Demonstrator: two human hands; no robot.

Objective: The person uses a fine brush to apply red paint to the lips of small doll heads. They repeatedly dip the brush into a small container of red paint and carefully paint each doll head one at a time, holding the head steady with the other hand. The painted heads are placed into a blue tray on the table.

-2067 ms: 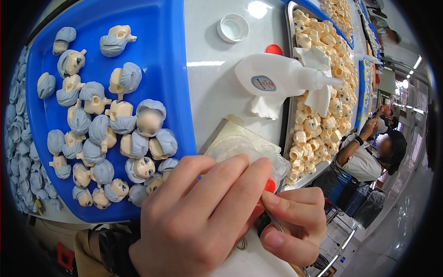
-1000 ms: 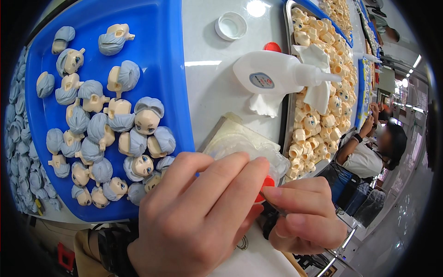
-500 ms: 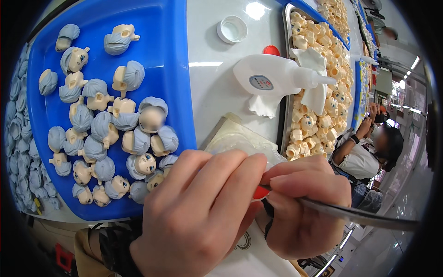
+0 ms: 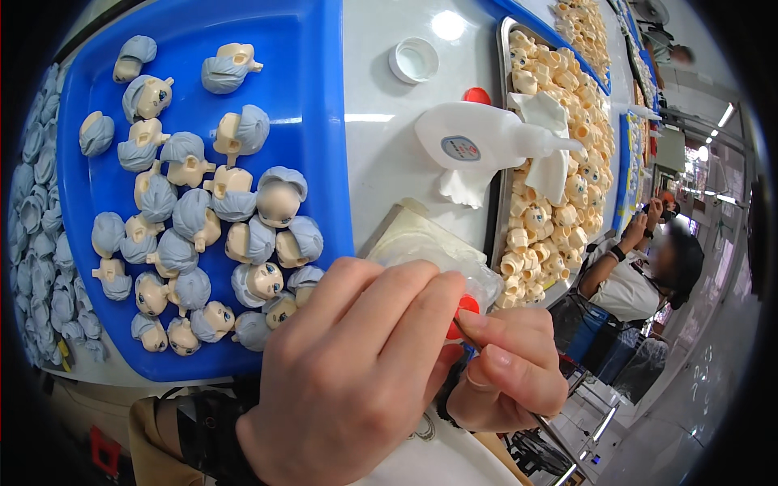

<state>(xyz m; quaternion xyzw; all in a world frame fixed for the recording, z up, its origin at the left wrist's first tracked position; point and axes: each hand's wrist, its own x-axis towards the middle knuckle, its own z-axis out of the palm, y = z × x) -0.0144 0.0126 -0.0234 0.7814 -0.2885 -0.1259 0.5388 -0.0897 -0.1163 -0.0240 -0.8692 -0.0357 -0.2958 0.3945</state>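
Observation:
My left hand [image 4: 356,364] is closed around a small round red piece [image 4: 468,306], which looks like a cap; its fingers hide most of it. My right hand [image 4: 515,364] pinches a thin metal tool [image 4: 555,441]. The tool's tip meets the red piece, while its other end slants down to the right. Just beyond the fingers lies crumpled clear plastic [image 4: 478,279] on a pale folded cloth [image 4: 417,231]. Left of my hands, a blue tray [image 4: 312,89] holds several doll heads with blue-grey hair pieces [image 4: 194,215].
A white squeeze bottle [image 4: 486,134] lies on its side over white tissue [image 4: 463,188]. Near it are a red cap [image 4: 476,95] and a small white cup [image 4: 414,61]. A metal tray [image 4: 502,73] holds cream doll parts. Loose hair pieces [image 4: 32,211] lie far left; another person [image 4: 632,279] sits at right.
My right hand has turned and drawn inward, swinging the tool from nearly level to steeply slanted. More of the red piece shows now. The view has shifted slightly.

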